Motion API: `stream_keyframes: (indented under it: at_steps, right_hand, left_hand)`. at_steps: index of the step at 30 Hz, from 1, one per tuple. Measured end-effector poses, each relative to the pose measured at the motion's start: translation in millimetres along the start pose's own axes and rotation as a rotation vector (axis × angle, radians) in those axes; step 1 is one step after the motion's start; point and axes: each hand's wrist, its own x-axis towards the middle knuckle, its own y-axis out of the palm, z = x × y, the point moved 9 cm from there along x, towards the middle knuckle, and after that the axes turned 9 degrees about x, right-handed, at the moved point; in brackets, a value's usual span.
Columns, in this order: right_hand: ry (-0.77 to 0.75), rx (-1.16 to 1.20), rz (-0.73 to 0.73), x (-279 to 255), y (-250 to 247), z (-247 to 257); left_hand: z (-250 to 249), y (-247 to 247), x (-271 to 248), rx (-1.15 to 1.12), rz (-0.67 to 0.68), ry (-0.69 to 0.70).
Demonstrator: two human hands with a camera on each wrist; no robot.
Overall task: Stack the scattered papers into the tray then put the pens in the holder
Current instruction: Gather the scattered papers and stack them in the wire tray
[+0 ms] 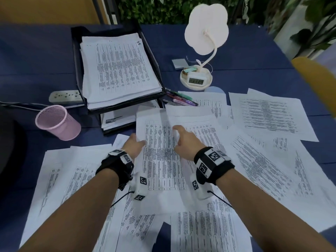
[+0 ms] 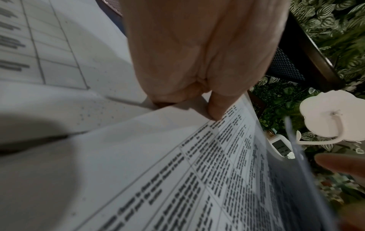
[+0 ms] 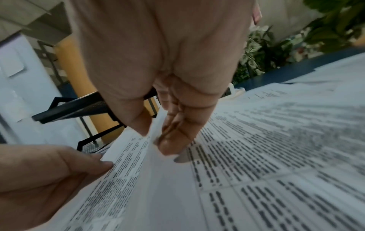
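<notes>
Now the left hand (image 1: 133, 145) pinches one side edge and the right hand (image 1: 182, 140) the other of a thin, floppy printed sheet (image 1: 160, 157), just in front of the tray (image 1: 76, 57), so two-edge support seems wise.

Pink mesh holder (image 1: 58, 122), black tray (image 1: 76, 57), navy tablecloth (image 1: 36, 51)

Printed sheets (image 1: 269, 113) lie scattered and overlapping over the blue table in front of the black tray (image 1: 76, 57), whose top tier holds an uneven stack of papers (image 1: 120, 70). One table-printed sheet (image 1: 160, 157) is raised just in front of the tray. Pens (image 1: 180, 100) lie against the tray's right corner; the pink mesh holder (image 1: 58, 122) stands upright to its left.
</notes>
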Motion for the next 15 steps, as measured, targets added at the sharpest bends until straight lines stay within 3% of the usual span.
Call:
stream_keyframes:
  at_steps: [2,4,6,8,11,15]
  right_hand:
    - [0.004,0.066,-0.024,-2.6,-4.0,-5.2]
    - [0.046,0.071,-0.146,-0.4,-23.2,-20.1]
    - [0.174,-0.101,-0.336,0.8,-54.6,-46.3]
    - [0.376,-0.238,-0.434,-5.2,-80.8,-76.8]
    - [0.572,-0.239,-0.394,-11.1,-96.5,-114.6]
    - [0.639,-0.263,-0.413,-12.4,-110.1,-131.6]
  left_hand:
    - [-1.8,-0.4,-1.1,-0.022,0.002,-0.003]
    - [-2.9,-0.3,-1.5,-0.029,0.015,0.006]
    - [-5.5,0.2,-3.1,-0.018,0.024,0.023]
    - [-9.2,-0.3,-5.3,-0.009,0.021,0.039]
    - [-10.5,1.0,-4.2,-0.006,0.024,0.051]
    - [-8.4,2.2,-4.3,-0.127,0.053,0.055]
